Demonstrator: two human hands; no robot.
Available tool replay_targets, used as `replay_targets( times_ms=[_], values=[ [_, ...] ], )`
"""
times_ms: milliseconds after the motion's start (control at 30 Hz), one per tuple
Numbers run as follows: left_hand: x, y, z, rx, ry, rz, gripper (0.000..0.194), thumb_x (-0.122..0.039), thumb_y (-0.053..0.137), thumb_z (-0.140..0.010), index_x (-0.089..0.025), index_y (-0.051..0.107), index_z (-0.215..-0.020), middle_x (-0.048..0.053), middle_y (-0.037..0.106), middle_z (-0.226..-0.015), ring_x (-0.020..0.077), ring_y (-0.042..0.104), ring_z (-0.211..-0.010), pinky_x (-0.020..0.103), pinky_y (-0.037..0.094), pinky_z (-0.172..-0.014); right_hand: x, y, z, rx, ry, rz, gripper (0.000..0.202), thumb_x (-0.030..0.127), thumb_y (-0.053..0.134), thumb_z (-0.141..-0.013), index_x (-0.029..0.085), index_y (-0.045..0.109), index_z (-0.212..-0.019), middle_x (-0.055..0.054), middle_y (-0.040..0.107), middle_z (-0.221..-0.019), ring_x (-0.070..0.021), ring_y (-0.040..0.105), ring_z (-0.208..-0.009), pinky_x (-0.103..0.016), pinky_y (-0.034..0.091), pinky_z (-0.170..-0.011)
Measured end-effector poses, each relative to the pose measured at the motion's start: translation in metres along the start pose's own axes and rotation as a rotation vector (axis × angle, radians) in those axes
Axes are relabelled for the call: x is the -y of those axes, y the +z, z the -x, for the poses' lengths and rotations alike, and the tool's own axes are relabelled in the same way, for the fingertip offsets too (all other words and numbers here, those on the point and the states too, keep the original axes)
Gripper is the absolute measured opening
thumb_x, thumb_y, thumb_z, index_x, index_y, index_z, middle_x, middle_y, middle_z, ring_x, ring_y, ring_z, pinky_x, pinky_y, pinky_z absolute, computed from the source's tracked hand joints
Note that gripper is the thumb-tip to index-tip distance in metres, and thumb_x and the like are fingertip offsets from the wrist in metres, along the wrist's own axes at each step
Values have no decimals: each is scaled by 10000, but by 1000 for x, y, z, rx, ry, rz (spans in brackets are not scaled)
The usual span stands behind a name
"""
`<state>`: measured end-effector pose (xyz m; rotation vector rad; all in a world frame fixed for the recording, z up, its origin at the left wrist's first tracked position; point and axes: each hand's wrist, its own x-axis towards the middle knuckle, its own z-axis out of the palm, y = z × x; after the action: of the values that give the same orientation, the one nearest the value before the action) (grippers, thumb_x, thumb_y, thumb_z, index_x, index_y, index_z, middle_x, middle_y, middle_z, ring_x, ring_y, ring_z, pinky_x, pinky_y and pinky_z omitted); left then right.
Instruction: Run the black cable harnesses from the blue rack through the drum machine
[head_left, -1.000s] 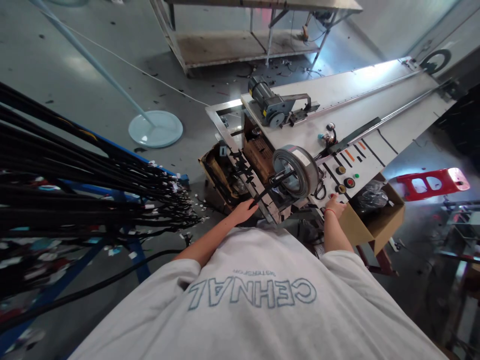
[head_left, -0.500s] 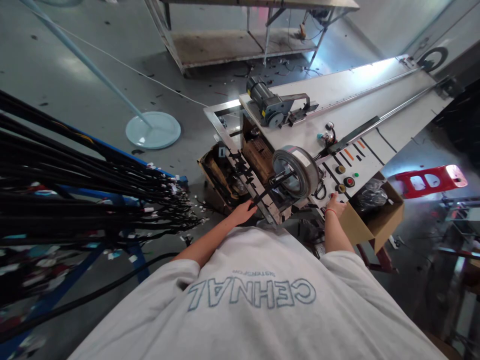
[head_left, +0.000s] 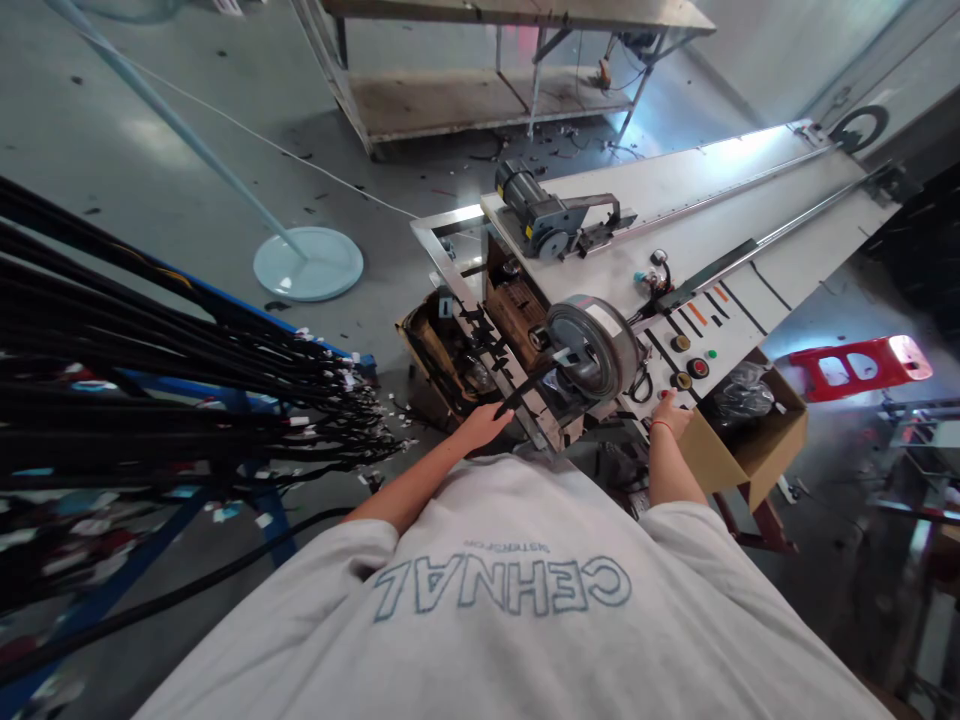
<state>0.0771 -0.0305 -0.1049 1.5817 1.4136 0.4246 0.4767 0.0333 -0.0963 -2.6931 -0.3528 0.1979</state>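
Observation:
My left hand (head_left: 486, 422) grips a black cable (head_left: 529, 383) that runs up into the grey ring-shaped winding head (head_left: 592, 345) of a long white machine (head_left: 675, 200). My right hand (head_left: 670, 412) rests on the machine's control panel, just below a row of round buttons (head_left: 688, 368), one of them red. Whether its fingers press a button or hold anything is too small to tell. A grey motor (head_left: 536, 215) sits on the machine's near end, behind the ring.
A large bundle of black cables (head_left: 187, 370) lies on a blue rack at my left. An open cardboard box (head_left: 750, 430) stands under the panel, a red stool (head_left: 862, 365) beyond it. A round white stand base (head_left: 307, 262) and a metal shelf (head_left: 480, 90) are on the grey floor.
The ring-shaped head has turned, showing a different part of its rim. My left hand has slid slightly down and left with the cable. My right hand stays on the panel.

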Motion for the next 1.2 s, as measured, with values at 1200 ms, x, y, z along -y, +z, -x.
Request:
replay_targets(
  times_ms=[1200],
  values=[
    [-2, 8, 7, 9, -13, 105, 388, -480, 445, -821, -206, 417, -548, -25, 460, -534, 142, 446, -562, 264, 335, -562, 0, 5, 2, 0, -11, -56, 750, 722, 461, -839, 104, 482, -1262, -265, 574, -1255, -388, 577, -1175, -514, 455, -981]
  ],
)
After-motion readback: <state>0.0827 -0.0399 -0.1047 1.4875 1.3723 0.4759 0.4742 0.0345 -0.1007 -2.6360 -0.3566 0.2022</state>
